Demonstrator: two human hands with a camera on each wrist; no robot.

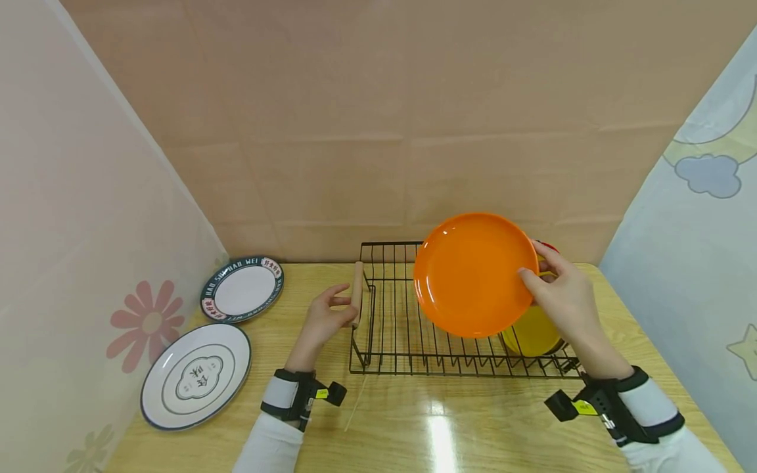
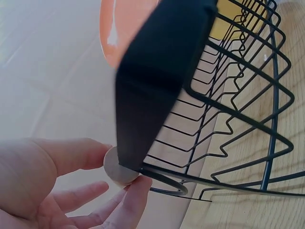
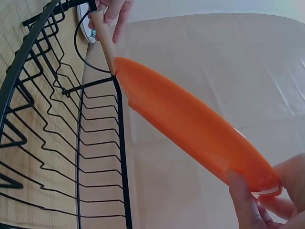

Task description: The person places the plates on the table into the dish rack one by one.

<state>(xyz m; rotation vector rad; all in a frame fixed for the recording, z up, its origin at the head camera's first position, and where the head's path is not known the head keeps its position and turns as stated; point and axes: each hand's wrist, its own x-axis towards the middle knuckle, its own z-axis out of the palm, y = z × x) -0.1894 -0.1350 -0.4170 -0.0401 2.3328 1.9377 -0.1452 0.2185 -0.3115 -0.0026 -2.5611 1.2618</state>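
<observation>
An orange plate [image 1: 473, 276] is held up over the black wire dish rack [image 1: 390, 315], its inside facing the head camera. My right hand [image 1: 564, 289] pinches the plate's right rim between thumb and fingers, as the right wrist view also shows at the plate's lower edge [image 3: 257, 186]. With my left hand [image 1: 328, 312] I grip the rack's wooden handle [image 1: 357, 292] at its left end; in the left wrist view the thumb and a finger close on the handle's round end [image 2: 116, 167]. At the rack's right end stands a yellow plate [image 1: 532, 332], partly covered by the orange one.
Left of the rack, a white plate with a dark green patterned rim [image 1: 245, 289] lies at the back. In front of it is a larger white plate with a thin dark rim [image 1: 195, 378]. A red rim [image 1: 550, 247] shows behind the right hand. Cloth-covered walls surround the wooden table [image 1: 473, 420].
</observation>
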